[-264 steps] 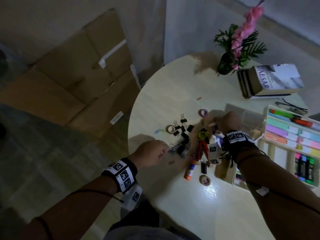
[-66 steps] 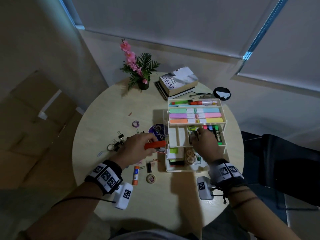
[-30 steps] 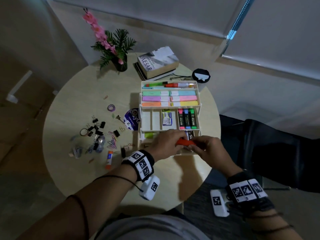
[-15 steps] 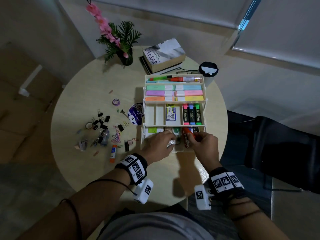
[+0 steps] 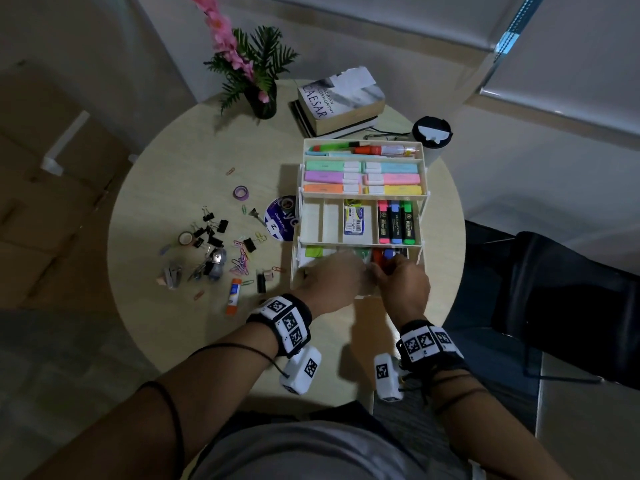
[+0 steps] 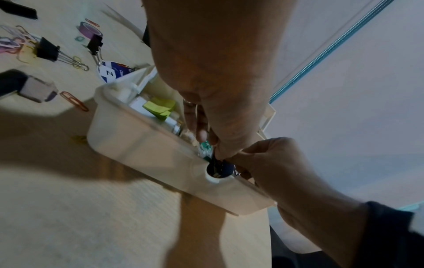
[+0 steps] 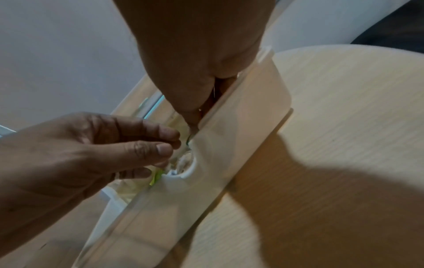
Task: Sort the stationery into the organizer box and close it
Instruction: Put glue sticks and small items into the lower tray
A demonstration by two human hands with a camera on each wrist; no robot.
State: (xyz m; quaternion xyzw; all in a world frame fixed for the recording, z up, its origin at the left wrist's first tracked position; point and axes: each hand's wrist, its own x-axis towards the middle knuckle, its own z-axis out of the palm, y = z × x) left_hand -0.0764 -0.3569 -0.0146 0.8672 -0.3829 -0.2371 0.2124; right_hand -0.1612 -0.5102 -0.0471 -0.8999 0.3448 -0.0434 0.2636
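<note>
The white organizer box (image 5: pixel 311 223) stands open in three stepped tiers; its front wall (image 6: pixel 137 145) (image 7: pixel 229 145) is nearest me. Highlighters (image 5: pixel 394 221) and pastel markers fill the upper tiers. Both hands reach into the bottom tray. An orange stapler (image 5: pixel 377 258) shows just past the fingers. My left hand (image 5: pixel 360 271) (image 6: pixel 206 145) curls its fingers down onto a dark part (image 6: pixel 220 166) of it at the wall's notch. My right hand (image 5: pixel 384 268) (image 7: pixel 195 112) grips it from the right, its fingertips hidden behind the wall. Green sticky notes (image 6: pixel 160 107) lie in the tray.
Loose on the round table's left lie binder clips (image 5: pixel 214 233), paper clips (image 5: pixel 240 265), a glue stick (image 5: pixel 232 296), a purple tape roll (image 5: pixel 241 192) and a round disc (image 5: pixel 282 220). Books (image 5: pixel 341 98), a potted plant (image 5: pixel 258 84) and a black cup (image 5: pixel 432 133) stand behind. A dark chair (image 5: pixel 554 306) is at right.
A second ago both hands held the orange stapler over the box's front. It has since gone down into the bottom tray's right part, and both hands have followed it in.
</note>
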